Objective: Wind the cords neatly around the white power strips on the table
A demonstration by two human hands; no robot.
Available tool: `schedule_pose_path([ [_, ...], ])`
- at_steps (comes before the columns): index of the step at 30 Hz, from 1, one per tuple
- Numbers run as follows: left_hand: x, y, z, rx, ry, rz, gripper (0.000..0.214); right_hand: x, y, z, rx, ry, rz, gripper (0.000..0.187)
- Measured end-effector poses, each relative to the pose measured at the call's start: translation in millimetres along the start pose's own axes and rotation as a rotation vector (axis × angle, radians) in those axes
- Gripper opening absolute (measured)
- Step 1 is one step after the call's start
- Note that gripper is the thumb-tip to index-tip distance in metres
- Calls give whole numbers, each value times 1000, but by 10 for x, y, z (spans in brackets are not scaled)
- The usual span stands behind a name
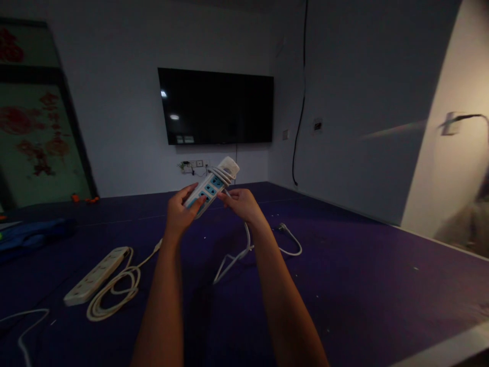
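Note:
A white power strip (210,190) with blue sockets is raised above the purple surface, tilted up to the right. My left hand (182,210) is closed around its lower end, the thumb lying over the sockets. Several turns of white cord (223,174) are wrapped round its upper end. My right hand (240,203) pinches the cord just below those turns. From there the loose cord (247,237) hangs down and lies in bends on the surface. It leads right toward a plug (283,227).
To the left lie a second white power strip (96,276) and its coiled cord (114,293). A thin white cable (28,334) is at the lower left, blue cloth (36,234) behind it. The purple surface (344,285) reaches the wall, where a television (217,107) hangs.

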State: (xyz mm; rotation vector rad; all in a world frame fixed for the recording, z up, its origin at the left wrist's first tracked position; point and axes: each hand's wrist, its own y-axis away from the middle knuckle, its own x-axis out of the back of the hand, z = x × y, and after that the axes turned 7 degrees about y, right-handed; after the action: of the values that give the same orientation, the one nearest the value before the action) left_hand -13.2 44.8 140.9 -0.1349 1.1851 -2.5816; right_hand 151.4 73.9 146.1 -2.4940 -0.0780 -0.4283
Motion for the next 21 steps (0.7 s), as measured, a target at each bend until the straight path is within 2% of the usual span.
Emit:
schedule_pose_path([
  [6, -48, -8, -35, -103, -138, -65, 66, -31, -45, 56, 19, 28, 145, 47],
  [11, -77, -6, -55, -195, -313, -100, 58, -18, -72, 74, 11, 42, 185, 52],
  [21, -179, 22, -49, -314, -463, -84, 45, 9, -43, 12, -27, 88, 279, 52],
])
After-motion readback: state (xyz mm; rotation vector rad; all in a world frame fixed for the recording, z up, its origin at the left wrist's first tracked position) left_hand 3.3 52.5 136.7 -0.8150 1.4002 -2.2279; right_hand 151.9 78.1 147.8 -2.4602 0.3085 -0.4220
